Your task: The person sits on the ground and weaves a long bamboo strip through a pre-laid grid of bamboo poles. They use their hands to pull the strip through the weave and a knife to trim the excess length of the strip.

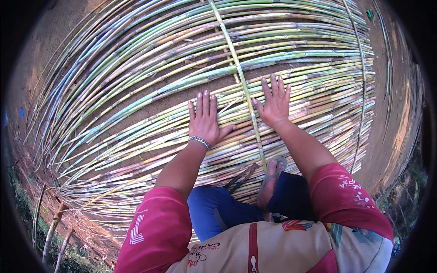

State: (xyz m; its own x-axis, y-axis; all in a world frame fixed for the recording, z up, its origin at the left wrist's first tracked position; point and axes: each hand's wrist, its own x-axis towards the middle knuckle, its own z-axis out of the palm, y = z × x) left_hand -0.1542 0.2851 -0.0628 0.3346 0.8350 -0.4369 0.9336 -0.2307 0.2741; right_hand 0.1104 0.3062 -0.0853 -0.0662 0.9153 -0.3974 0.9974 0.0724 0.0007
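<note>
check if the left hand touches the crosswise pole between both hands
Apart: the head view shows canes in the gap between the left hand and that crosswise pole.

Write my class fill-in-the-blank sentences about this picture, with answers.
The bare left hand and right hand are spread over long green-yellow stalks, palms facing ____.
The hand nearer the silver chain bracelet is the ____ one.
One long green pole crosses the stalks, passing ____ the two hands.
A thin dark pole lies to the ____ of both hands.
Answers: down; left; between; right.
</note>
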